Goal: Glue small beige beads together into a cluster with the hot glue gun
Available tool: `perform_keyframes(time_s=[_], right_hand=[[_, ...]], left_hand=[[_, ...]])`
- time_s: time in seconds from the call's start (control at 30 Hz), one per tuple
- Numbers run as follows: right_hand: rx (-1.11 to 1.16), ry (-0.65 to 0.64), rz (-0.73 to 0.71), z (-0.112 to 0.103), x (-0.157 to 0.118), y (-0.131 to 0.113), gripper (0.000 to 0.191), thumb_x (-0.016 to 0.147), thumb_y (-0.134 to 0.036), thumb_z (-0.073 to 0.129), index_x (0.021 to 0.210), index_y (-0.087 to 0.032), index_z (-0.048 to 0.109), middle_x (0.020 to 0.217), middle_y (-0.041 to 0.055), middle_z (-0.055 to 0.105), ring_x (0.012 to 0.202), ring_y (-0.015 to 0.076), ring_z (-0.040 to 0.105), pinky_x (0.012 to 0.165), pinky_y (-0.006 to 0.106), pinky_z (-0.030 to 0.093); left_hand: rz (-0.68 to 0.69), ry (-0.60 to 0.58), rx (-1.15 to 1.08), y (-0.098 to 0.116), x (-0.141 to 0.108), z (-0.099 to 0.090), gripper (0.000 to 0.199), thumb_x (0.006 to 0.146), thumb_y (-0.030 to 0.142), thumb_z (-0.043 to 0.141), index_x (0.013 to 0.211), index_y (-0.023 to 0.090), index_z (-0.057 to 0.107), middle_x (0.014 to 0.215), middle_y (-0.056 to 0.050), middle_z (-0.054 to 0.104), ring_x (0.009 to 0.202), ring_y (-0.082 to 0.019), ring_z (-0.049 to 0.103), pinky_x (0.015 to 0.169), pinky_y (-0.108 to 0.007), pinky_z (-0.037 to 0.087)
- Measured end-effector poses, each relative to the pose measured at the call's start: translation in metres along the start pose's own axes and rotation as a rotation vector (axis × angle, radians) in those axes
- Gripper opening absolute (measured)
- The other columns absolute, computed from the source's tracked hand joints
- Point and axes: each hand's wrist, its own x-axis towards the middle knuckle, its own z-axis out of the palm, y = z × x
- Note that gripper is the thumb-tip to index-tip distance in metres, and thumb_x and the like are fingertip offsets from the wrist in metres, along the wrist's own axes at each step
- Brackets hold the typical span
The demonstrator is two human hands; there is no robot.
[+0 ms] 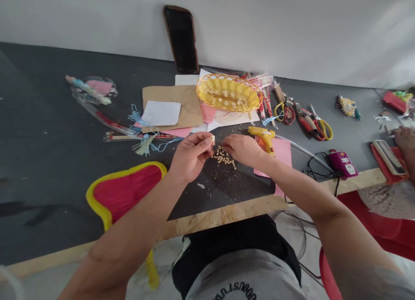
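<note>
A small cream-coloured piece [212, 138] is pinched between the thumb and fingers of my left hand [194, 153], above the dark table. Just to its right, my right hand [243, 148] reaches down at the edge of a pile of small tan bits [224, 158]; its fingertips are bunched together, and what they hold, if anything, is too small to make out. Behind both hands stands a yellow woven basket [207, 97] with several small cream pieces inside. A yellow glue gun [264, 136] lies beside my right wrist, partly over pink paper [282, 155].
Scissors [324, 126] and pliers [306, 122] lie to the right, near a purple box [343, 164] with cords. A phone [182, 40] leans on the wall. Papers [162, 113], tassels [145, 145] and a red-and-yellow piece [126, 189] are leftward. Another person's hand [405, 140] is far right.
</note>
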Motion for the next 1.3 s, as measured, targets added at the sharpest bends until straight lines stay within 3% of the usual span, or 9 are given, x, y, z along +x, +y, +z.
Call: perform_keyframes(time_s=[0.17, 0.23, 0.3, 0.5, 0.63, 0.77, 1.3], right_hand=[[-0.084, -0.037, 0.038, 0.002, 0.004, -0.005, 0.025, 0.101, -0.018, 0.047, 0.108, -0.016, 0.071, 0.11, 0.0128, 0.073, 0.094, 0.0226, 0.069, 0.072, 0.03, 0.044], [-0.059, 0.009, 0.035, 0.002, -0.001, -0.004, 0.024, 0.101, -0.017, 0.046, 0.107, -0.015, 0.07, 0.109, 0.0132, 0.073, 0.094, 0.023, 0.068, 0.073, 0.031, 0.045], [0.033, 0.135, 0.039, 0.002, -0.01, -0.003, 0.022, 0.099, -0.015, 0.048, 0.105, -0.015, 0.069, 0.107, 0.0119, 0.072, 0.094, 0.0226, 0.068, 0.074, 0.031, 0.046], [0.435, 0.686, -0.037, 0.014, -0.037, -0.008, 0.014, 0.101, -0.024, 0.051, 0.093, -0.022, 0.063, 0.092, 0.0045, 0.07, 0.088, 0.0183, 0.065, 0.081, 0.032, 0.05], [0.489, 0.878, -0.203, 0.027, -0.038, -0.014, 0.011, 0.1, -0.019, 0.052, 0.093, -0.023, 0.059, 0.088, 0.0018, 0.069, 0.084, 0.0166, 0.065, 0.077, 0.031, 0.052], [0.444, 0.892, -0.281, 0.031, -0.036, -0.015, 0.009, 0.098, -0.014, 0.055, 0.095, -0.023, 0.058, 0.089, 0.0025, 0.07, 0.084, 0.0167, 0.066, 0.076, 0.031, 0.052], [0.424, 0.863, -0.28, 0.031, -0.037, -0.017, 0.01, 0.098, -0.014, 0.055, 0.097, -0.024, 0.058, 0.09, 0.0032, 0.071, 0.084, 0.0178, 0.067, 0.074, 0.034, 0.053]], left_hand=[[-0.022, -0.023, -0.016, -0.001, -0.002, 0.001, 0.028, 0.059, 0.026, 0.095, 0.077, 0.018, 0.076, 0.067, 0.002, 0.066, 0.057, -0.006, 0.053, 0.054, -0.017, 0.048], [-0.021, -0.027, -0.019, -0.002, -0.002, 0.001, 0.028, 0.06, 0.025, 0.095, 0.078, 0.018, 0.075, 0.067, 0.002, 0.066, 0.057, -0.006, 0.054, 0.054, -0.017, 0.048], [-0.021, -0.027, -0.022, -0.003, -0.002, 0.001, 0.029, 0.06, 0.025, 0.095, 0.079, 0.018, 0.075, 0.067, 0.003, 0.066, 0.056, -0.006, 0.054, 0.055, -0.017, 0.049], [-0.061, -0.023, 0.022, -0.007, -0.004, 0.002, 0.031, 0.058, 0.028, 0.096, 0.078, 0.018, 0.075, 0.067, 0.003, 0.068, 0.057, -0.006, 0.057, 0.057, -0.018, 0.051], [-0.067, -0.034, 0.06, -0.007, -0.006, 0.002, 0.03, 0.057, 0.029, 0.097, 0.077, 0.019, 0.077, 0.07, 0.003, 0.071, 0.059, -0.006, 0.06, 0.06, -0.018, 0.053], [-0.061, -0.045, 0.076, -0.007, -0.006, 0.002, 0.028, 0.059, 0.03, 0.096, 0.076, 0.019, 0.078, 0.07, 0.002, 0.071, 0.061, -0.007, 0.06, 0.06, -0.018, 0.053], [-0.03, -0.114, 0.13, -0.008, -0.009, 0.004, 0.023, 0.063, 0.031, 0.095, 0.075, 0.019, 0.079, 0.069, 0.0, 0.072, 0.062, -0.009, 0.06, 0.06, -0.019, 0.05]])
